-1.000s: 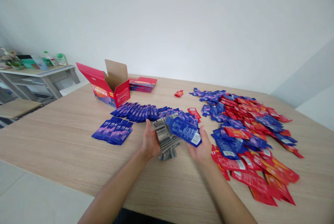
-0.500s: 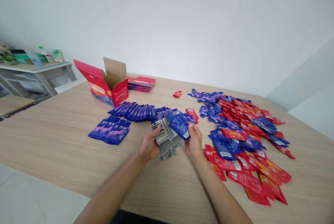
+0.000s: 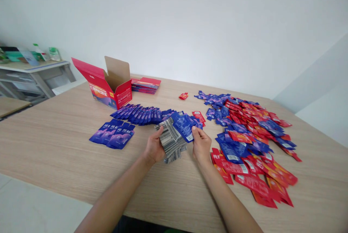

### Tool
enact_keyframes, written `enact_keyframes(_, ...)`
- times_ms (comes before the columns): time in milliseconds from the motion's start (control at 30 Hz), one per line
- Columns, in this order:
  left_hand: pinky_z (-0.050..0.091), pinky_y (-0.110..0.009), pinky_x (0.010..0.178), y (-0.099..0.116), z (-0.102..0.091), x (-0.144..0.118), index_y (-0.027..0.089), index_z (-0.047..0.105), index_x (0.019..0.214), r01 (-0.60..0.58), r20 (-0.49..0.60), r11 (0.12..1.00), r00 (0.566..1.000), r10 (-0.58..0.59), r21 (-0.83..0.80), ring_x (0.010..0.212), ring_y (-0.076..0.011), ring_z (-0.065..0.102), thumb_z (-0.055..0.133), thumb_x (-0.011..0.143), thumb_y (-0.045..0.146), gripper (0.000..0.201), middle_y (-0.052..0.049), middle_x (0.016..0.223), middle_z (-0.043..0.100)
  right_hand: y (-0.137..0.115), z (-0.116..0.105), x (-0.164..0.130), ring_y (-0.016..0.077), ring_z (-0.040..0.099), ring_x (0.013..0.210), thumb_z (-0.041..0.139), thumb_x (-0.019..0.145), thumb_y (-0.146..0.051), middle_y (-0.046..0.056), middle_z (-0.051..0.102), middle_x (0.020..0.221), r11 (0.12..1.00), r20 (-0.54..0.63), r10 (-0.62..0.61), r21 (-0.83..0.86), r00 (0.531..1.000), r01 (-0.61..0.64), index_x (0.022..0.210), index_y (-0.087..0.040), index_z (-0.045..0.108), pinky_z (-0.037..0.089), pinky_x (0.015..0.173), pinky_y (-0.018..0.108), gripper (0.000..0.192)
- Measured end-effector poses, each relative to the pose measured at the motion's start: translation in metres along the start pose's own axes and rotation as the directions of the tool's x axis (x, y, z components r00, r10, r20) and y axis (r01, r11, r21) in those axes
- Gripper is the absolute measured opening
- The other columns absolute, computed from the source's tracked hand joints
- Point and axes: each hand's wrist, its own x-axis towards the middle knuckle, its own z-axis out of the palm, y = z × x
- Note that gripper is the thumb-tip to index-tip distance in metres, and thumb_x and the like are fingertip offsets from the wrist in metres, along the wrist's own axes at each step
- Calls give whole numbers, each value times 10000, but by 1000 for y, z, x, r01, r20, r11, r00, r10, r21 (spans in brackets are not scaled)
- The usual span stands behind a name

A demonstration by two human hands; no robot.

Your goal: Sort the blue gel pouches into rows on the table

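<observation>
We have one open box (image 3: 123,95) on the table (image 3: 67,124), toward the far left, red with blue artwork and its flaps standing up. Its brown inner side shows, but the front wall hides the bottom from us, so we cannot tell what it holds. Just behind it, to the right, lies a stack of flattened cartons (image 3: 146,85).

In front of us, over the near middle of the table, our left hand (image 3: 154,148) has its fingers clamped on a striped bundle (image 3: 171,140), grey and black, its pieces fanned out. Our right hand (image 3: 201,144) pinches a blue pouch (image 3: 185,126) by its near right edge, thumb and fingers together on it, a white barcode label beside the grip. The pouch overlaps the upper right of the bundle.

Between our hands and the cartons runs an overlapping row of blue pouches (image 3: 144,115); its right end is partly hidden behind what we hold. To the left, a small fan of pouches (image 3: 112,134) lies flat. A red pouch (image 3: 199,116) sits close to the row's right end, and a lone red pouch (image 3: 183,96) lies farther back. On our right, a mixed heap (image 3: 244,117) of red and blue pouches spreads widely, its near red ones beside our right forearm.
</observation>
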Motion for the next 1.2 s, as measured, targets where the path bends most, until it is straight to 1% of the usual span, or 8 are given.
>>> enact_keyframes(67,406,-554,1118,1,1,-1,80,715,1094,-5,-5,1000,1000,5,-1,1178,-346,663,501,976,401,403,-168,1041,774,-3,1,-1,146,565,678,830,677,-538,19,723,751,1000,-16,-4,-21,1000,4,819,-159,784,450,649,272,408)
enact_keyframes(167,422,-554,1104,1,0,-1,85,700,1142,-13,16,1000,1000,13,-2,1171,-342,667,494,978,412,419,-168,1073,768,-8,1,-2,142,550,649,832,652,-549,21,711,722,999,-16,2,-49,1000,-3,786,-156,773,442,603,262,420)
enact_keyframes(300,439,-554,1088,0,0,1,99,680,1200,-18,26,1000,999,17,14,1147,-332,681,495,979,400,417,-159,1102,765,-10,3,-5,93,432,501,850,623,-556,-41,585,575,990,19,142,14,990,-143,751,-156,736,332,453,220,435)
enact_keyframes(367,441,-556,1084,0,0,1,87,672,1217,-11,32,999,999,10,32,1142,-336,683,502,975,394,426,-169,1116,759,-11,4,-7,88,421,476,859,613,-558,-53,556,557,984,44,168,51,985,-170,725,-157,712,324,429,219,442)
enact_keyframes(567,443,-561,1078,-5,-5,2,52,657,1251,44,88,995,995,-52,90,1144,-356,680,529,955,368,450,-198,1136,748,-14,6,-10,111,471,454,819,661,-605,-43,581,547,997,77,82,-5,994,-82,767,-161,697,394,433,249,472)
enact_keyframes(800,467,-492,1065,-12,-7,2,54,712,1139,85,122,975,986,-111,204,1125,-343,692,599,917,377,408,-194,1090,761,-21,4,-11,124,509,479,766,719,-623,-32,590,575,993,85,-15,-118,996,25,798,-161,688,443,440,251,475)
enact_keyframes(1000,516,-432,997,-24,0,-2,141,713,1166,-78,107,913,994,38,400,1060,-309,719,710,847,318,365,-133,1052,779,-28,4,-15,127,496,506,711,772,-622,-38,565,588,976,62,-86,-195,994,97,800,-170,662,432,462,248,456)
enact_keyframes(1200,515,-419,993,-32,2,-3,161,698,1207,-118,123,887,990,70,446,1076,-302,709,734,836,432,461,-132,1071,772,-25,3,-14,139,492,524,652,809,-654,-44,539,616,964,90,-75,-250,993,96,819,-191,607,435,479,270,466)
